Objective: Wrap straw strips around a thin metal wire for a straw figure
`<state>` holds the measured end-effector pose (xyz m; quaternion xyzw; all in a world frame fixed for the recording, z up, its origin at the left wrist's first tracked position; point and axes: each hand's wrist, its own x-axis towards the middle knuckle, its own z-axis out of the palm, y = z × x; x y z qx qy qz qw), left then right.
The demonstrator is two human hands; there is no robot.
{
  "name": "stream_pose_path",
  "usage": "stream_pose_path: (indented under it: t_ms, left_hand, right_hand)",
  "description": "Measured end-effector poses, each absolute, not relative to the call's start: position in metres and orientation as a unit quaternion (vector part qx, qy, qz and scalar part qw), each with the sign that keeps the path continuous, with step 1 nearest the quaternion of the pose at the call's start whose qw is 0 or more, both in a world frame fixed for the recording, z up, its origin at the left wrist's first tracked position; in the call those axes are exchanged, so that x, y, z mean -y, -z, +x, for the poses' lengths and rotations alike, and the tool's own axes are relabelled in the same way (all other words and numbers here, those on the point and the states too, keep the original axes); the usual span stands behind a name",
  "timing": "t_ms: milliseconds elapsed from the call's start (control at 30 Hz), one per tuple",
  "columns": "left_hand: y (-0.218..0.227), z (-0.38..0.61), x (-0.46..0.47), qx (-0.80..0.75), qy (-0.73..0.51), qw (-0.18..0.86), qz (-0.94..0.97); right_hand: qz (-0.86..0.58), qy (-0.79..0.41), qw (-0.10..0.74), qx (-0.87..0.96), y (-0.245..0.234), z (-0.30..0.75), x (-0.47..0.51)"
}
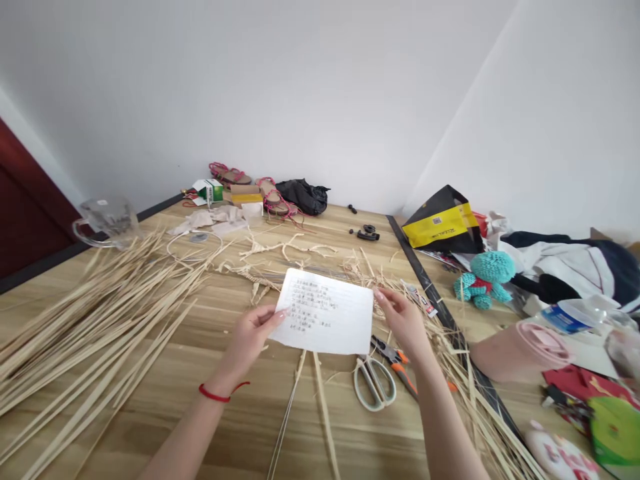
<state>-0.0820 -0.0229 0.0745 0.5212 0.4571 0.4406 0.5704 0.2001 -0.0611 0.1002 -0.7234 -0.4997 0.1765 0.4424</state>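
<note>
A sheet of paper (325,313) with rows of handwriting is held up over the wooden table, tilted toward me. My left hand (255,333) pinches its left edge between thumb and fingers; a red cord circles that wrist. At the upper right edge, my right hand (400,317) grips the sheet the same way. Below the paper lie scissors (374,387) with pale handles, their blades partly hidden by it. Orange-handled pliers (395,357) rest beside them, partly behind my right forearm. Two thin strips (323,413) run from under the sheet toward me.
Long pale strips (125,313) cover the table's left side; more (470,393) lie at right. A clear glass mug (110,220) stands back left. Sandals (273,193) and a black bag (305,195) lie by the wall. A turquoise crocheted toy (487,277) and pink roll (523,350) sit right.
</note>
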Motion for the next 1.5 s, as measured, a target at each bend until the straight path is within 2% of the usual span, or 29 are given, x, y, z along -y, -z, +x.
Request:
stream_pose_path:
  t_ms: [167, 400, 533, 667, 833, 900, 1000, 1067, 1333, 1500]
  left_hand:
    - [-0.069, -0.119, 0.008, -0.53, -0.452, 0.495, 0.519]
    - [-0.045, -0.209, -0.041, -0.645, -0.454, 0.292, 0.54]
    - [-0.029, -0.246, -0.066, -0.696, -0.396, 0.206, 0.562]
    - [-0.022, -0.262, -0.076, -0.707, -0.341, 0.171, 0.596]
    - [-0.034, -0.231, -0.052, -0.701, -0.368, 0.049, 0.609]
    - [-0.038, -0.198, -0.024, -0.664, -0.397, 0.095, 0.626]
    - [-0.035, -0.139, 0.027, -0.558, -0.37, 0.275, 0.69]
    - [-0.028, -0.105, 0.053, -0.508, -0.346, 0.355, 0.705]
    - [-0.004, -0.049, 0.054, -0.488, -0.309, 0.389, 0.718]
    - [-0.004, -0.044, 0.039, -0.463, -0.252, 0.437, 0.729]
  right_hand:
    - [-0.705, -0.293, 0.451, 0.463, -0.057, 0.193, 0.092]
    - [-0.671, -0.386, 0.453, 0.442, -0.029, 0.173, 0.133]
    - [-0.684, -0.368, 0.401, 0.485, -0.022, 0.155, 0.147]
    - [-0.711, -0.321, 0.327, 0.532, -0.015, 0.134, 0.151]
    - [-0.719, -0.288, 0.298, 0.557, 0.0, 0.112, 0.144]
    - [-0.723, -0.287, 0.29, 0.558, 0.004, 0.106, 0.139]
    - [-0.721, -0.298, 0.289, 0.555, 0.005, 0.102, 0.133]
    - [-0.716, -0.326, 0.303, 0.538, 0.004, 0.102, 0.131]
    - [-0.634, -0.519, 0.388, 0.421, 0.007, 0.107, 0.118]
    - [-0.64, -0.5, 0.398, 0.427, 0.009, 0.105, 0.095]
